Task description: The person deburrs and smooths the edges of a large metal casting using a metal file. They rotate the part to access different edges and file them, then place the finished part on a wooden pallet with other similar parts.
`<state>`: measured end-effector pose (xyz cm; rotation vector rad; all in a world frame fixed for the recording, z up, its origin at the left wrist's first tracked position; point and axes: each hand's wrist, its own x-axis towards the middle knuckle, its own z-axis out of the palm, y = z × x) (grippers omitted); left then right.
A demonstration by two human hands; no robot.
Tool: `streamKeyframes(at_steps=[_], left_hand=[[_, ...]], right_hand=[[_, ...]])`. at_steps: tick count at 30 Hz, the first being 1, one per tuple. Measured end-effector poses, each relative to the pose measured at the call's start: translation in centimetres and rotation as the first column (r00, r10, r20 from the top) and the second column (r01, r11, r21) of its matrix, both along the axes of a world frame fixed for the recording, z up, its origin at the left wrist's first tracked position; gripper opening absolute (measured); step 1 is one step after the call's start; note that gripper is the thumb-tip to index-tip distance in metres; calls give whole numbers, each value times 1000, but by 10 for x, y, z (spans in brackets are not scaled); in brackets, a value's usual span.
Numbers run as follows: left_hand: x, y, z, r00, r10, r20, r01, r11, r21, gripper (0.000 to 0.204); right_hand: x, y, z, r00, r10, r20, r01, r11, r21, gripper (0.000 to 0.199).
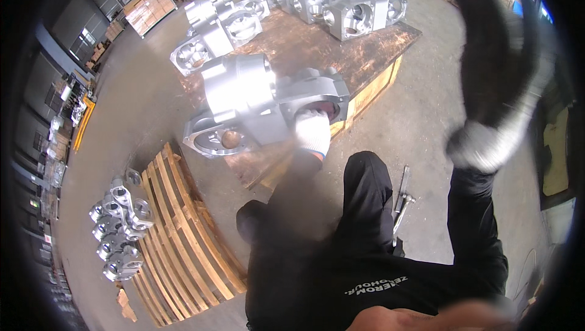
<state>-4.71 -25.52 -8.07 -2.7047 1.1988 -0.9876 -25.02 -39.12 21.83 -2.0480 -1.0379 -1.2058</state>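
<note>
**Factory floor (pixel 426 112), gloved left hand (pixel 314 133) at the opening of a silver casting (pixel 237 90)**

Shot from above, across a brown-topped wooden platform (pixel 304 42) with a pale timber side. Laid over the platform's near corner: the silver casting, a broad cylinder between two box-shaped ends, with the left end apparently jutting past the left edge and the right end beside the near edge. Reaching into the opening of that right end, in a white glove: the left hand, with fingers out of sight inside, so impossible to tell whether gripping the metal or only resting against it. Raised well apart from the casting, off to the right of the platform: the right hand (pixel 499 57), in a dark-palmed glove, blurred, apparently open and holding nothing.

Judged from these postures, at a stage of one-handed handling at the opening. Called for in any next move, again by judgement: a steady left hand, care around the opening's rim, and a second hold from the right before any shifting of so heavy-looking a piece near a corner.

Lined up along the platform's far edge: more castings (pixel 347 8), with another group (pixel 213 26) toward the left edge. Lying on the floor off the near edge, beside a dark-trousered knee (pixel 368 191): metal hand tools (pixel 402 200). Off the left edge: a slatted pallet (pixel 189 227), with smaller metal parts (pixel 119 227) along its far side.
</note>
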Motion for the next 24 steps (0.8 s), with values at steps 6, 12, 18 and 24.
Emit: streamKeyframes(at_steps=[6, 12, 18, 24], left_hand=[[-7, 7, 2, 998, -2, -67, 7, 997, 71, 10], [-3, 11, 2, 993, -29, -114, 30, 1000, 7, 12], [-1, 7, -3, 987, -17, -161, 11, 999, -36, 15], [-5, 8, -7, 976, -21, -218, 5, 997, -76, 17]], right_hand=[[-40, 44, 7, 996, 50, -78, -64, 980, -187, 77], [-51, 43, -32, 977, -24, -214, 0, 994, -113, 75], [-39, 35, -73, 918, -21, -396, 41, 998, 42, 73], [-27, 34, -101, 873, 1, -488, 75, 988, 135, 72]])
